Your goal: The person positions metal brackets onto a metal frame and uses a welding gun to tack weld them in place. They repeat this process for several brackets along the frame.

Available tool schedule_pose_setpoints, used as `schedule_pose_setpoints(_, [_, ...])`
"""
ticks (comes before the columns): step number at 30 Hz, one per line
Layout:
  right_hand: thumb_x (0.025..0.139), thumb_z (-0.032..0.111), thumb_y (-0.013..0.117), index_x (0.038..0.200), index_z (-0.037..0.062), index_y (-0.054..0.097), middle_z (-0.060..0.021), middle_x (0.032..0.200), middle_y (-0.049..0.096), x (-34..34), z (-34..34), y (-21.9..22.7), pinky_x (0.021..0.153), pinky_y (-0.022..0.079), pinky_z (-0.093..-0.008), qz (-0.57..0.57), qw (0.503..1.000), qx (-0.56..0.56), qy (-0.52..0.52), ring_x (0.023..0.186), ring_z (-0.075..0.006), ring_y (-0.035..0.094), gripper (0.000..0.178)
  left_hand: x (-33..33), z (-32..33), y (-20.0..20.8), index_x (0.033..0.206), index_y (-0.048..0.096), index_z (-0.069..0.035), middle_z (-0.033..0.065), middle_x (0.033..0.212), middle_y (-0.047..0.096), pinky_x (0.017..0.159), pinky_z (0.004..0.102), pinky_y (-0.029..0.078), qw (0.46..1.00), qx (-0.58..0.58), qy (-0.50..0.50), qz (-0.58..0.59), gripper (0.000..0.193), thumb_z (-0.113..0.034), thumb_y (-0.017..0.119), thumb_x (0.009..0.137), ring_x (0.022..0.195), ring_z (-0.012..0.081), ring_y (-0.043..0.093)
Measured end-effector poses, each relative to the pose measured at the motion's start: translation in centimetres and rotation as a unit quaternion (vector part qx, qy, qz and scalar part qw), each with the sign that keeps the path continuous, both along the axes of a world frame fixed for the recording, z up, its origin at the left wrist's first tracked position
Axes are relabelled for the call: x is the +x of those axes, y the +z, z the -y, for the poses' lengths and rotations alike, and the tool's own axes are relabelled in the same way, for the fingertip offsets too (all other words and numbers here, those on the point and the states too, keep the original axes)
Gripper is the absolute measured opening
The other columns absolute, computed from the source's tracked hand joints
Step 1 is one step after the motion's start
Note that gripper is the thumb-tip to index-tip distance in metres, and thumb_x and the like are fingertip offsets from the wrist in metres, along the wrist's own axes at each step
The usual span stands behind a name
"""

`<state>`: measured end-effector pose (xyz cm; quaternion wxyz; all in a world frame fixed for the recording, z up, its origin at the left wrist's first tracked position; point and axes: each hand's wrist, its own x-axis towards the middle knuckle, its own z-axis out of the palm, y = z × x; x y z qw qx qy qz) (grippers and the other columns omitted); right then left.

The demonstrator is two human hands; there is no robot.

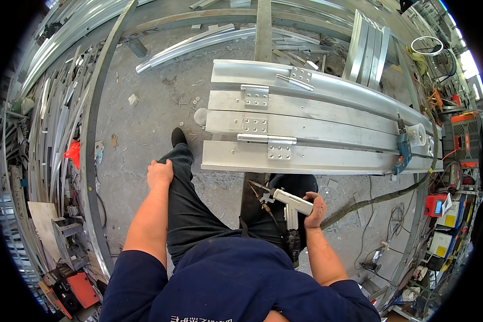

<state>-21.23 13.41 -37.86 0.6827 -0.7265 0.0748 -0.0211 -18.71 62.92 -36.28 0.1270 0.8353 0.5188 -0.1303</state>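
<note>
My left hand point(160, 173) is closed over the knee of my dark trouser leg point(183, 185), fingers curled round it. In my right hand point(316, 209) is the rear end of a white pistol-shaped tool point(292, 202) with a pointed nozzle, aimed to the left; its handle points down to a black hose. A thin dark cable with metal fittings point(264, 199) hangs beside the nozzle. Beyond the tool, silver aluminium profiles point(333, 155) lie side by side on a steel frame. On their left ends sit perforated hinges point(279, 150), point(256, 96).
A blue cordless drill point(403, 147) and a clear plastic tub point(416, 135) stand on the profiles' right end. A thick hose point(381, 198) runs across the right side. Stacked metal offcuts point(53, 118) fill the left. Toolboxes point(467, 137) line the right edge.
</note>
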Motion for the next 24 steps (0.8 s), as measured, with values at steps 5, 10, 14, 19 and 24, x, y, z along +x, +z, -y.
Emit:
schedule_pose_setpoints(5, [0.102, 0.035, 0.045, 0.103, -0.0032, 0.067, -0.0089, 0.087, 0.066, 0.0, 0.0, 0.0, 0.077, 0.049, -0.0302, 0.0, 1.0, 0.006, -0.003, 0.082, -0.0168, 0.062, 0.044, 0.1, 0.1, 0.2, 0.131, 0.055, -0.001, 0.0233, 0.131, 0.058, 0.102, 0.0483, 0.047, 1.0, 0.002, 0.002, -0.002, 0.063, -0.048, 0.056, 0.089, 0.121, 0.0399, 0.058])
schedule_pose_setpoints(10, [0.102, 0.034, 0.045, 0.102, -0.0036, 0.067, -0.0093, 0.087, 0.066, 0.0, -0.1, 0.1, 0.077, 0.049, -0.0304, 0.001, 1.0, 0.006, -0.004, 0.082, -0.0173, 0.062, 0.044, 0.2, 0.0, 0.2, 0.131, 0.055, -0.002, 0.0213, 0.133, 0.057, 0.102, 0.0475, 0.046, 1.0, -0.003, 0.005, -0.009, 0.063, -0.048, 0.056, 0.089, 0.122, 0.0391, 0.057])
schedule_pose_setpoints(14, [0.102, 0.034, 0.045, 0.102, -0.0034, 0.068, -0.0094, 0.087, 0.067, -0.1, -0.2, 0.3, 0.077, 0.049, -0.0303, -0.008, 1.0, 0.0, -0.015, 0.082, -0.0171, 0.062, 0.043, 0.4, 0.2, 0.5, 0.133, 0.054, -0.002, 0.0202, 0.136, 0.055, 0.103, 0.0472, 0.046, 1.0, -0.01, 0.007, -0.018, 0.063, -0.049, 0.056, 0.09, 0.124, 0.0379, 0.056])
schedule_pose_setpoints(19, [0.102, 0.033, 0.046, 0.102, -0.003, 0.068, -0.0093, 0.085, 0.068, 0.0, -0.1, 0.4, 0.076, 0.048, -0.0293, -0.001, 1.0, -0.016, -0.011, 0.082, -0.0163, 0.062, 0.042, 0.3, 0.2, 0.3, 0.138, 0.051, -0.003, 0.0203, 0.139, 0.053, 0.104, 0.0469, 0.045, 1.0, -0.006, 0.001, -0.02, 0.067, -0.049, 0.054, 0.09, 0.126, 0.0373, 0.055])
schedule_pose_setpoints(24, [0.103, 0.034, 0.043, 0.101, -0.0039, 0.068, -0.0101, 0.085, 0.066, 0.0, -0.2, 0.3, 0.075, 0.048, -0.0303, -0.009, 1.0, -0.011, -0.014, 0.081, -0.0169, 0.061, 0.045, -0.1, -0.4, -0.7, 0.141, 0.048, -0.001, 0.022, 0.14, 0.053, 0.105, 0.0457, 0.045, 1.0, -0.003, -0.007, -0.013, 0.07, -0.049, 0.054, 0.09, 0.127, 0.0374, 0.054])
